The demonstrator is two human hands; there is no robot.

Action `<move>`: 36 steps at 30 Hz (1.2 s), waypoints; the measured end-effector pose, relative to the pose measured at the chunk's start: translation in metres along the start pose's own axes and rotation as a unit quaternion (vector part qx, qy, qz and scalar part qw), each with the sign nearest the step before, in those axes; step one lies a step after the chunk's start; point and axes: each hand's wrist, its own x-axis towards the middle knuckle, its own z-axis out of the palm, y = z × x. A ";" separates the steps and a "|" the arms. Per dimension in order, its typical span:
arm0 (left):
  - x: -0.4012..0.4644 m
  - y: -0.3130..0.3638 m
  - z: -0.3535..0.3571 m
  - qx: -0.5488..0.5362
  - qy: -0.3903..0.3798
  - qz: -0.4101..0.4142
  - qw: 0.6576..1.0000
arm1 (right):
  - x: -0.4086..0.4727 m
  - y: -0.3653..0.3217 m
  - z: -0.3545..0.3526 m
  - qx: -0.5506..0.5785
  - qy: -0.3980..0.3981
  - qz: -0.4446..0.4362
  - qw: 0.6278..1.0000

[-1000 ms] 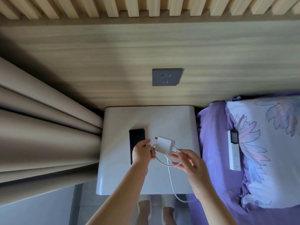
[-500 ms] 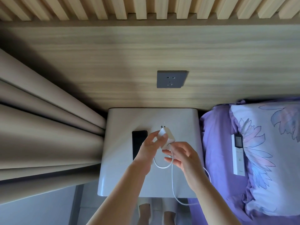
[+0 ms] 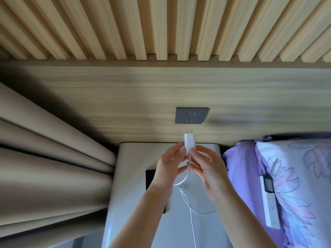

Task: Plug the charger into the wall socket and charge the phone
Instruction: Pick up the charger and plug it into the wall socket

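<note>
A white charger [image 3: 189, 142] with two metal prongs pointing up is held just below the grey wall socket [image 3: 191, 115], a short gap apart. My left hand [image 3: 170, 163] pinches the charger's left side and my right hand [image 3: 206, 167] grips its lower end where the white cable [image 3: 186, 196] leaves. The cable loops down over the white bedside table [image 3: 132, 176]. A black phone [image 3: 150, 178] lies flat on the table, mostly hidden behind my left wrist.
Beige curtains [image 3: 50, 167] hang at the left. A bed with a purple sheet and a flowered pillow [image 3: 297, 185] is at the right, with a white remote control [image 3: 268, 201] lying on it. Wooden panelling and slats cover the wall above.
Both hands have lifted the charger from above the table up toward the socket and turned its prongs to face it. The view has tilted upward.
</note>
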 end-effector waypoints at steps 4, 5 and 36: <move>0.007 0.007 0.004 -0.018 -0.012 0.004 1.000 | 0.013 -0.017 0.010 -0.006 0.016 -0.030 0.999; 0.008 0.006 0.005 -0.024 -0.017 0.004 1.000 | 0.016 -0.021 0.012 -0.019 0.022 -0.037 0.999; -0.011 -0.038 -0.022 0.103 -0.043 -0.022 0.993 | 0.046 -0.018 0.018 -0.109 0.052 -0.108 0.987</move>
